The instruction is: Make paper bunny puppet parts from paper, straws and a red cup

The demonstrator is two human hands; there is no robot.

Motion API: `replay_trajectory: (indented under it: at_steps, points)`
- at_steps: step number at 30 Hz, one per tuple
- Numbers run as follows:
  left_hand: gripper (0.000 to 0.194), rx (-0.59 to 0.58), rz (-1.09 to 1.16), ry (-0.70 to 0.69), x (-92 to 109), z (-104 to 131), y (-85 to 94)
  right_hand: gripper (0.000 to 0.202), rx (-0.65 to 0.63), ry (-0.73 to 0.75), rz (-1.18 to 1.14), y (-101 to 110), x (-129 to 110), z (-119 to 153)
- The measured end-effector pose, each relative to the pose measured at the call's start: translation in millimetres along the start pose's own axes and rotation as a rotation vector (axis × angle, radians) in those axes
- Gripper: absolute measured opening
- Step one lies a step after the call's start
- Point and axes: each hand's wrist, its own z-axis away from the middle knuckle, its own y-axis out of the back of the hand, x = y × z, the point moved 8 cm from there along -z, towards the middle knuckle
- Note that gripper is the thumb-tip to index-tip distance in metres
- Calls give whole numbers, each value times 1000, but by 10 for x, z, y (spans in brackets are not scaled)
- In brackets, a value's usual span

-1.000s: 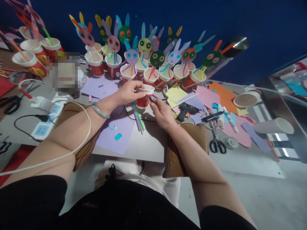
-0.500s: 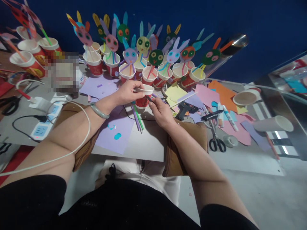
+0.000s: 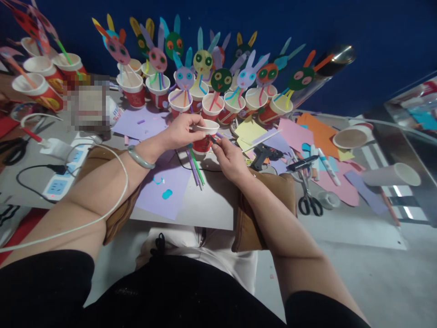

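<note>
A red paper cup with a white rim (image 3: 201, 147) stands upright at the middle of the table, between my hands. My left hand (image 3: 186, 130) grips its rim and left side, thumb in front and fingers behind. Closed around a small dark-handled tool (image 3: 213, 140), my right hand (image 3: 229, 157) holds the tip against the cup's right front. The tip is too small to make out. Purple and green straws (image 3: 195, 168) lie just in front of the cup.
Cups with paper rabbit figures (image 3: 221, 81) line the back. To the right lie a black glue gun (image 3: 262, 155), scissors (image 3: 310, 205), markers (image 3: 328, 167) and tape (image 3: 328, 199). A power strip (image 3: 59, 182) is on the left; its white cable (image 3: 126, 182) crosses my left arm.
</note>
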Motion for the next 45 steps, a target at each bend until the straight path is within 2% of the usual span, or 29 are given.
replay_trajectory:
  at_steps: [7, 14, 18, 22, 26, 31, 37, 41, 45]
  points:
    - [15, 8, 51, 4, 10, -1, 18, 57, 18, 5, -24, 8, 1, -3]
    - [12, 22, 178, 31, 5, 4, 50, 58, 228, 8, -58, 200, 34, 14]
    - [12, -24, 101, -95, 210, 61, 35, 63, 250, -14, -128, 213, 81, 0]
    - [14, -56, -23, -250, 415, 143, -19, 68, 247, 35, -220, 203, 101, -22]
    - [22, -15, -142, -268, 470, 177, -18, 64, 221, 26, -224, 178, 147, -25]
    - [49, 59, -164, -239, 464, 166, 35, 58, 240, 39, -189, 202, 117, -7]
    - [66, -14, -53, -192, 408, 157, -12, 62, 240, 47, -208, 212, 103, -13]
    - [69, -63, 11, -161, 360, 152, -40, 66, 244, 51, -210, 212, 94, -9]
    - [68, -64, 21, -166, 308, 127, -58, 70, 268, 46, -220, 223, 80, -3]
